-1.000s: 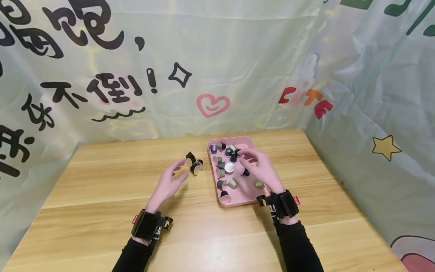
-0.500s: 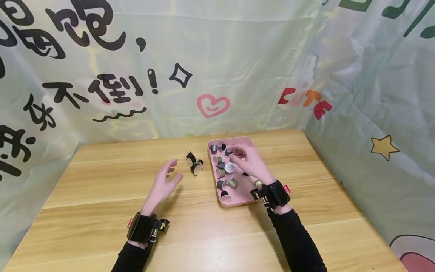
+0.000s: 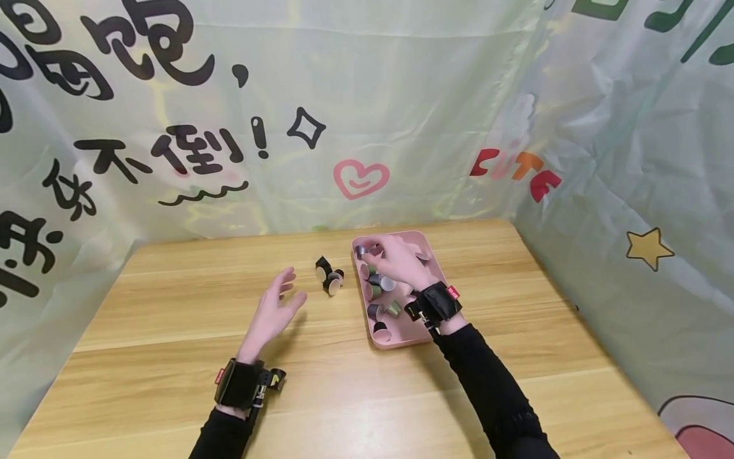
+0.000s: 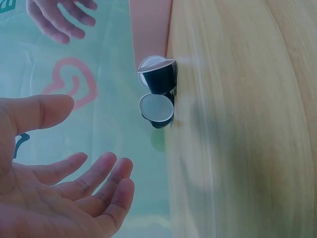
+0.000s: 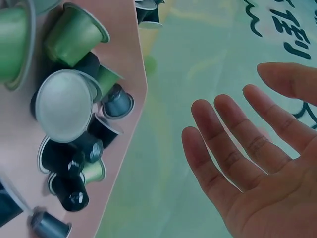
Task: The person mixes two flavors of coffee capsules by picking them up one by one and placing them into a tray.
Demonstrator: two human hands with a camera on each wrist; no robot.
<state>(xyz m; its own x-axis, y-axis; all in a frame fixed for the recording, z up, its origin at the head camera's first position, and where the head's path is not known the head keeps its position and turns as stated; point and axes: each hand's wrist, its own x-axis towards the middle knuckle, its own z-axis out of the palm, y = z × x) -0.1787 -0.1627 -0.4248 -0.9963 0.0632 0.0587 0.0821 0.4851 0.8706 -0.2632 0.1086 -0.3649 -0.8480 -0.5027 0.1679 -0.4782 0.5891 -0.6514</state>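
Observation:
My right hand (image 3: 398,260) hovers over the far left part of a pink tray (image 3: 410,328), hiding some coffee capsules below it. In the right wrist view its fingers (image 5: 230,156) are spread loosely with nothing between them. Green, black and grey-blue capsules lie jumbled in the tray, and a capsule with a white lid (image 5: 67,106) sits among them. Left of the tray, a small cluster of black capsules (image 3: 331,285) rests on the table. My left hand (image 3: 272,315) is held in the air nearest to that cluster, its fingers relaxed and apart from it.
The wooden table (image 3: 189,331) extends on both sides of the tray. A printed cloth (image 3: 275,57) hangs behind the table and along its right side. Each wrist wears a black strap (image 3: 237,384) with a small camera.
My right hand has moved left across the tray, from its right part to its far left part. My left hand has drawn back slightly from the black capsules, which stay in place.

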